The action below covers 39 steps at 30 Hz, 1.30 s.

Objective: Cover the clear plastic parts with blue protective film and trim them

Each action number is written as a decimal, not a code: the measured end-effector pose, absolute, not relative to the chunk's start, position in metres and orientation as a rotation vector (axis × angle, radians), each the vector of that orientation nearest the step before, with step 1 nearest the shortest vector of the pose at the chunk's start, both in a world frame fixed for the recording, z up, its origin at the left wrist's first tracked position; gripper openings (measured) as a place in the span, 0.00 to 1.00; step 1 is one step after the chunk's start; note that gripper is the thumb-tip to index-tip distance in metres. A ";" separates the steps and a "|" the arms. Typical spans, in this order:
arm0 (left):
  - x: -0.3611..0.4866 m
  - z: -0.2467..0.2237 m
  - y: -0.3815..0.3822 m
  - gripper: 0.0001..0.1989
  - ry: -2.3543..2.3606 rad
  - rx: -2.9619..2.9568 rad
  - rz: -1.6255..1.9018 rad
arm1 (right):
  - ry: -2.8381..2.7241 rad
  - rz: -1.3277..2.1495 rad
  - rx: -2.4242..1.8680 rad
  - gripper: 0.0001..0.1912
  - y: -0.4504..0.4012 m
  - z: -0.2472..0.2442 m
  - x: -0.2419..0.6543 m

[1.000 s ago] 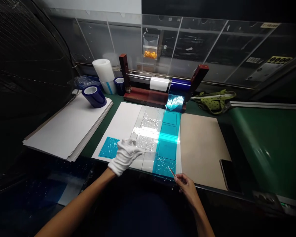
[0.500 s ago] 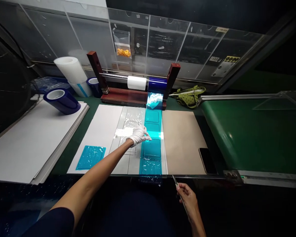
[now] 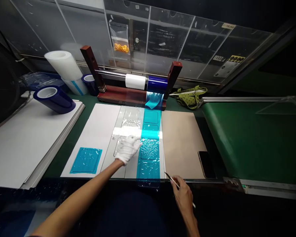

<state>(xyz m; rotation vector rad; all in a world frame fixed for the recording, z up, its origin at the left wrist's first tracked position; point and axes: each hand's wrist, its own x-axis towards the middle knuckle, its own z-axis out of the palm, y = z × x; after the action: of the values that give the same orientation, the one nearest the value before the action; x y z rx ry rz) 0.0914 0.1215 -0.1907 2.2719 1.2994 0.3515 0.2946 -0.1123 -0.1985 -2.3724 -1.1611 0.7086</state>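
My left hand [image 3: 128,149], in a white glove, is over the clear film-covered panel [image 3: 132,168]. Its fingers are stretched out and apart, with the tips at the left edge of the blue film strip [image 3: 149,168]. That strip runs down from the blue film roll [image 3: 157,83] and hangs over the table's front edge; its middle looks bubbled over a dark rectangular outline. My bare right hand [image 3: 184,194], in front of the table edge, grips a slim craft knife [image 3: 175,183]. The dark blade points up and left, near the strip's lower right side.
A cut blue film piece [image 3: 86,160] lies on white paper at left. Beyond are a paper stack [image 3: 32,144], a loose blue roll [image 3: 54,100] and white rolls [image 3: 64,65]. Brown board [image 3: 181,144], a phone [image 3: 206,164] and a green belt [image 3: 256,138] are at right. A wooden stand [image 3: 123,95] holds the roll.
My left hand has drawn left and nearer, off the strip's middle. The strip there has turned from smooth to bubbled. My right hand has moved left and slightly up with the knife.
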 end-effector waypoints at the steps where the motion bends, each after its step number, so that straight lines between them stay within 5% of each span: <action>1: 0.084 -0.194 0.106 0.15 1.295 2.286 0.307 | -1.341 0.625 -2.397 0.13 -0.099 -0.197 0.292; 6: 0.066 -0.213 0.033 0.18 1.254 2.337 0.030 | -2.050 0.443 -2.317 0.15 -0.025 -0.198 0.269; 14: 0.069 -0.233 0.009 0.22 1.347 2.254 -0.137 | -2.451 0.468 -2.065 0.15 0.041 -0.211 0.235; 21: 0.064 -0.227 -0.001 0.16 1.456 1.909 -0.040 | -2.477 0.440 -2.140 0.15 0.025 -0.209 0.268; 26: 0.040 -0.231 -0.021 0.29 1.481 1.407 -0.052 | -2.386 0.427 -2.279 0.12 -0.013 -0.197 0.337; 29: 0.040 -0.242 -0.028 0.27 1.351 1.194 -0.027 | -2.293 0.424 -2.353 0.11 -0.032 -0.189 0.364; 39: 0.063 -0.273 -0.041 0.17 1.270 0.998 0.176 | -2.154 0.623 -2.082 0.11 0.015 -0.205 0.291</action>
<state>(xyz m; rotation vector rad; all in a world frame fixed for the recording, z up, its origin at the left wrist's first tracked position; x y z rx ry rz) 0.0629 -0.0412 -0.2732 0.9977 1.2700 0.1763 0.2909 0.0154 -0.2053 -2.0822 -2.1542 0.6230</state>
